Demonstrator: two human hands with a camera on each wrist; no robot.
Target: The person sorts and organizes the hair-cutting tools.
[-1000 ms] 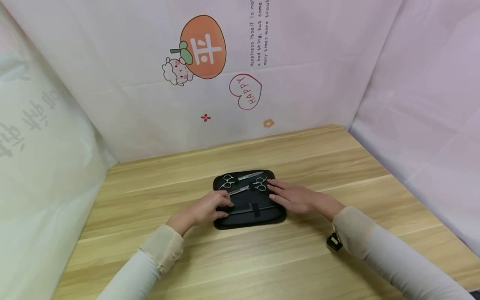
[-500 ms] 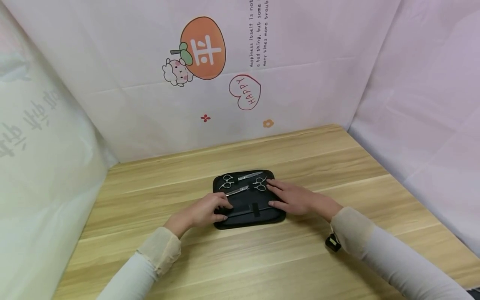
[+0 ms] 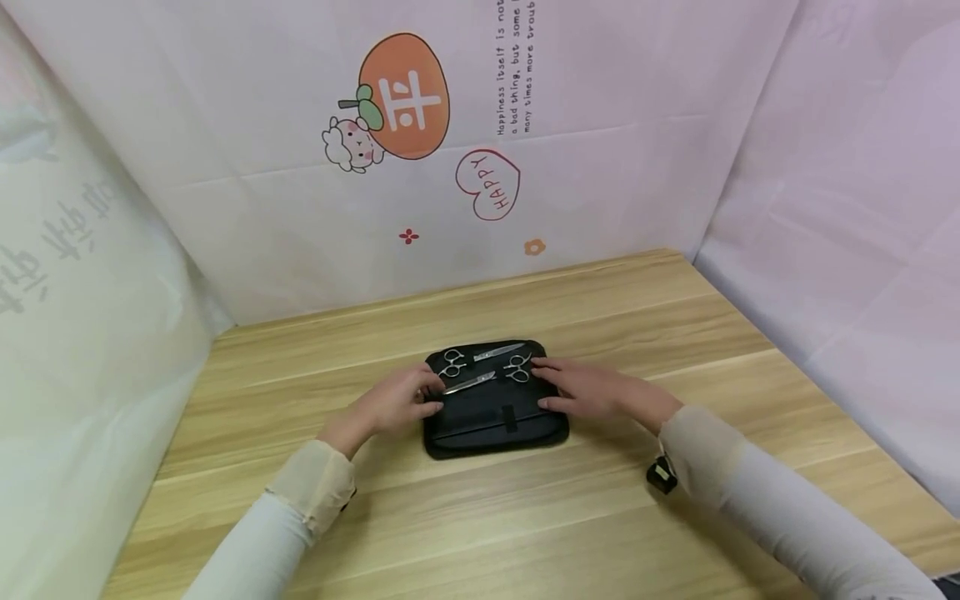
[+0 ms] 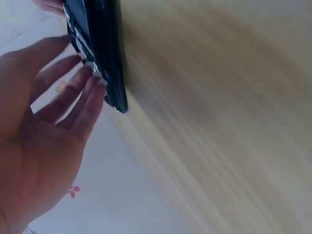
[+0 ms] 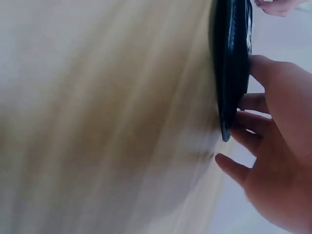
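Observation:
A black flat case (image 3: 495, 412) lies open on the wooden table (image 3: 525, 517). Two silver scissors rest on its far half: one pair (image 3: 465, 359) at the back, the other (image 3: 498, 374) just in front with its handles to the right. My left hand (image 3: 397, 400) reaches the case's left edge, its fingers straight and touching the rim near the back pair's handles. In the left wrist view, my left hand (image 4: 53, 112) has its fingertips on the case (image 4: 105, 53). My right hand (image 3: 581, 387) lies flat on the right side, fingertips by the front pair's handles. The right wrist view shows my right hand (image 5: 278, 141) against the case's edge (image 5: 231, 63).
Pale backdrop sheets wall the table on the left (image 3: 82, 275), back (image 3: 480, 192) and right (image 3: 840, 233). The back sheet carries an orange fruit picture (image 3: 405, 96). A small black device (image 3: 662, 475) sits under my right wrist. Bare wood surrounds the case.
My left hand has moved from the case's near-left part up to its far-left edge by the scissor handles. The right hand has hardly moved.

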